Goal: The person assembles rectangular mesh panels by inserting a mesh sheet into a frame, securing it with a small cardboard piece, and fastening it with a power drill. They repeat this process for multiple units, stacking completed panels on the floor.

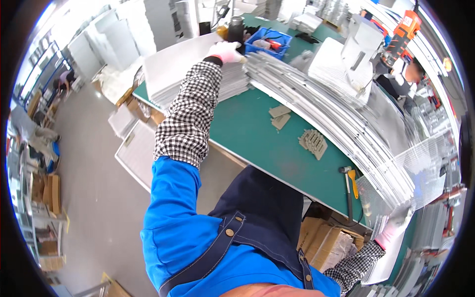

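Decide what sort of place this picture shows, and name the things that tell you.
Probably a factory assembly workshop: a green workbench carries long metal frames and stacked white panels, with a mallet beside them and cartons below.

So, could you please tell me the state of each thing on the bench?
Left hand: gloved, gripping the far end of the metal strips.
Right hand: gloved, gripping their near end.
Metal strips: bundled, lying lengthwise.
Blue bin: open.
Hammer: lying flat, untouched.

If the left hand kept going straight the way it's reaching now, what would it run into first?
Probably the dark cylindrical bottle just beyond the gloved left hand, with the blue bin beside it; depth is hard to judge.
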Demonstrator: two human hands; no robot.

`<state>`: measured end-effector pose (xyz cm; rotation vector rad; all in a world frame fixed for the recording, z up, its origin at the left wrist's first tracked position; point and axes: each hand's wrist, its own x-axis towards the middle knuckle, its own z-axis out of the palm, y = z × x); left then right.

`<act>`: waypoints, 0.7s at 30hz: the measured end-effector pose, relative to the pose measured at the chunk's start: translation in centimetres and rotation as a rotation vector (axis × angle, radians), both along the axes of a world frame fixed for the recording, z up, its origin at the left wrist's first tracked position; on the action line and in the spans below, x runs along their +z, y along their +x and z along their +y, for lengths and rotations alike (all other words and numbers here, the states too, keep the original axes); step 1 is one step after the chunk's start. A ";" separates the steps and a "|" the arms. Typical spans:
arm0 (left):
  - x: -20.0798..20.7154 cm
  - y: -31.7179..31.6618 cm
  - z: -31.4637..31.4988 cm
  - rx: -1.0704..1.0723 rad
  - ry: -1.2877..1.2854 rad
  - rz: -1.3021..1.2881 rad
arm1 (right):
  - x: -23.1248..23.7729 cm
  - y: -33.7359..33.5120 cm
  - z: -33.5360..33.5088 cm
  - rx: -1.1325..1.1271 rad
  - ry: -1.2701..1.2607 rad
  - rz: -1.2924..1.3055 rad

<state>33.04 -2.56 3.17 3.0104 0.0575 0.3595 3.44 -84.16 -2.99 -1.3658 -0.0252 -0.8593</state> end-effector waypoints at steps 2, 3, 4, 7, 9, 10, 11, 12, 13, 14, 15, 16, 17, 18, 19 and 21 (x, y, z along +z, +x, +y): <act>0.7 1.1 1.6 -0.100 -0.088 0.121 | -0.2 -2.6 -1.0 0.135 0.074 0.017; 2.2 0.8 0.9 -0.128 -0.067 0.100 | 0.2 -4.4 -1.2 0.239 0.122 0.018; 3.9 -0.4 0.7 -0.179 -0.177 0.002 | 1.1 -5.6 1.1 0.037 0.135 0.064; 9.3 -3.7 2.7 -0.235 -0.550 -0.304 | 1.2 -6.8 2.3 -0.185 0.226 0.103; 13.1 -4.1 10.4 -0.337 -0.269 -0.789 | 1.6 -4.9 5.1 -0.210 0.054 0.075; 15.1 -5.6 9.9 -0.302 -0.303 -0.884 | 1.6 -5.2 5.7 -0.253 0.003 0.066; 16.2 -7.5 8.3 -0.286 -0.384 -0.951 | 1.8 -5.2 6.4 -0.268 -0.022 0.062; 18.0 -10.0 6.8 -0.288 -0.439 -1.017 | 1.6 -5.2 6.9 -0.268 -0.026 0.039; 19.9 -12.8 5.2 -0.307 -0.484 -1.073 | 1.2 -4.9 7.2 -0.246 -0.007 0.008; 21.3 -15.2 3.5 -0.357 -0.542 -1.105 | 0.7 -4.8 7.6 -0.210 0.017 -0.024; 22.2 -17.3 1.8 -0.428 -0.593 -1.110 | 0.3 -4.4 8.1 -0.148 0.061 -0.056; 22.7 -19.1 0.0 -0.517 -0.656 -1.098 | 0.2 -4.1 8.8 -0.061 0.125 -0.079; 22.1 -19.6 -2.2 -0.640 -0.747 -1.065 | 0.2 -3.9 10.1 0.051 0.205 -0.079; 22.7 -22.2 -4.3 -0.736 -0.791 -1.035 | 0.3 -2.4 12.5 0.211 0.303 -0.061; 21.1 -21.5 -6.3 -0.862 -0.920 -0.979 | 1.3 -2.9 14.7 0.288 0.358 -0.027; 18.7 -21.4 -11.1 -0.941 -1.260 -0.827 | 0.8 -2.8 16.4 0.305 0.437 -0.026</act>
